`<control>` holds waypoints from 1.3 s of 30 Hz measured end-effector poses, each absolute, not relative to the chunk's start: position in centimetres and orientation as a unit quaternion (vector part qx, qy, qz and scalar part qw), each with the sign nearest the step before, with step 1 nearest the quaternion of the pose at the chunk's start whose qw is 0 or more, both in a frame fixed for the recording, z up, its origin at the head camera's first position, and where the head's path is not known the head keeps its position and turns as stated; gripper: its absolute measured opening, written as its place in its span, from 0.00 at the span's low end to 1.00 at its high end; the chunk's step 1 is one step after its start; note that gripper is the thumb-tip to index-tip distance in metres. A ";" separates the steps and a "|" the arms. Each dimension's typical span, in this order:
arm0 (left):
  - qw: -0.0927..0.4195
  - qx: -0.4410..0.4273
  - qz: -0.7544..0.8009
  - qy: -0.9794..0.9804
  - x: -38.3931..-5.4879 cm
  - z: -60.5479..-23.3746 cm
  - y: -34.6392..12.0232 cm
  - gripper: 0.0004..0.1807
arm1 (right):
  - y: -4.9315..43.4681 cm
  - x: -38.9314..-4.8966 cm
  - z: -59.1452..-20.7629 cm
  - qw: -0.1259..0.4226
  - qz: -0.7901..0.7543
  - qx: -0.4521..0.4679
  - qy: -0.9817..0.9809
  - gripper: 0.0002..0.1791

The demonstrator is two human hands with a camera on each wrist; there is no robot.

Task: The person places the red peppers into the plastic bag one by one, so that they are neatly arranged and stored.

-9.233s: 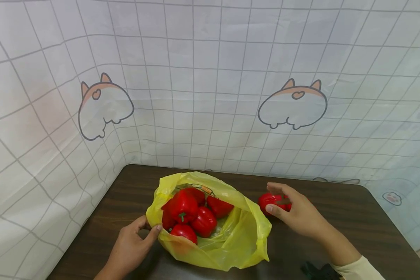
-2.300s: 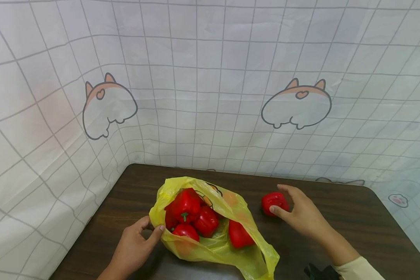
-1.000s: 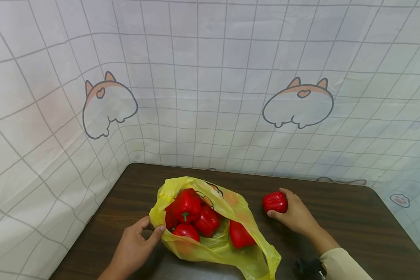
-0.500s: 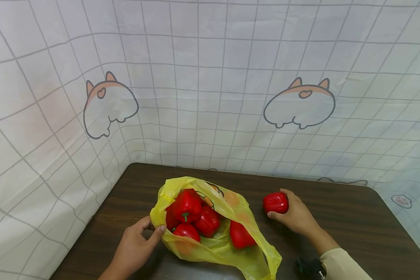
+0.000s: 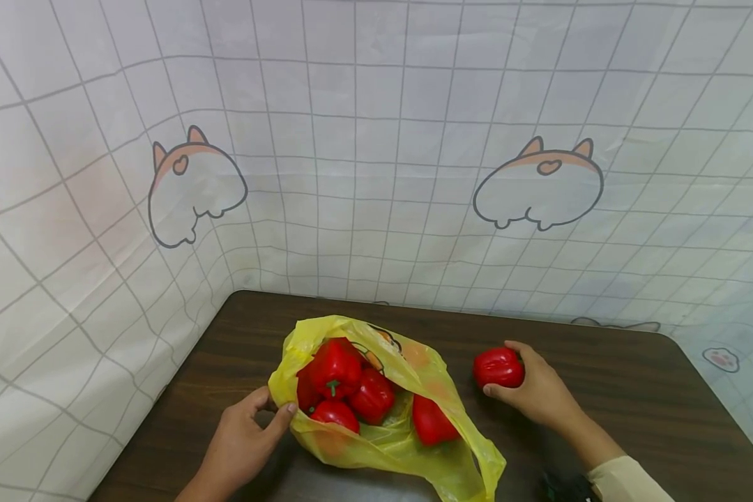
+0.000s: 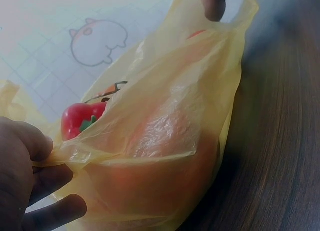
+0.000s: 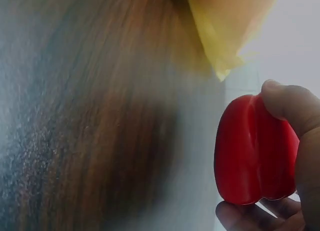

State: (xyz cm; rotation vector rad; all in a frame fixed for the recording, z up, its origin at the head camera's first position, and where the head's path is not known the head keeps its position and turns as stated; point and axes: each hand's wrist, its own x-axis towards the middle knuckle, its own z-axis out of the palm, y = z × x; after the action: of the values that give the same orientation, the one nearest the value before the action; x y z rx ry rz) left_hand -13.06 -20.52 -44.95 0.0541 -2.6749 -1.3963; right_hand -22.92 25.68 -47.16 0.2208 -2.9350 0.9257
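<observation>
A yellow plastic bag (image 5: pixel 383 453) lies on the table with its mouth toward me. Several red bell peppers (image 5: pixel 337 367) are bunched inside at the left, and a separate red bell pepper (image 5: pixel 431 420) lies further right in it. My left hand (image 5: pixel 241 436) pinches the bag's left rim between thumb and fingers, seen close in the left wrist view. To the right of the bag, my right hand (image 5: pixel 539 394) grips another red bell pepper (image 5: pixel 498 367), thumb on one side and fingers on the other. The right wrist view shows this pepper (image 7: pixel 250 156) from close by.
The dark wood-grain table (image 5: pixel 634 404) has a back edge against a white gridded curtain (image 5: pixel 376 174) with cartoon prints. A small dark object (image 5: pixel 565 486) shows beside the right cuff (image 5: pixel 627 481). The bag's right handle droops toward the table's front.
Earlier the bag's mouth stood wider; its right side has sagged and one pepper sits further right. My right hand has closed round the outside pepper and shifted slightly right. My left hand holds its place.
</observation>
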 end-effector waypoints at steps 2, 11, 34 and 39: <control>0.063 0.018 -0.462 -0.884 -13.0 -44.9 -20.5 0.14 | 25.6 -22.6 -46.7 0.032 0.304 0.076 -0.949 0.54; 0.064 0.014 -0.462 -0.884 -12.9 -44.8 -20.4 0.14 | 24.8 -20.6 -44.0 0.031 0.328 0.090 -0.940 0.54; 0.071 0.000 -0.458 -0.886 -12.7 -44.8 -20.4 0.13 | 21.2 -16.5 -38.0 0.031 0.350 0.159 -0.923 0.52; 0.074 0.000 -0.459 -0.886 -12.7 -44.8 -20.5 0.12 | 19.9 -16.1 -37.6 0.033 0.351 0.183 -0.918 0.51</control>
State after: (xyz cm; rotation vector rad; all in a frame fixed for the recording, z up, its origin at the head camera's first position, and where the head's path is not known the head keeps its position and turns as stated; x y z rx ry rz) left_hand -12.70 -20.49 -44.80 -0.0014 -2.6578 -1.3763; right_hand -16.09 19.92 -37.60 0.5636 -2.8244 1.0787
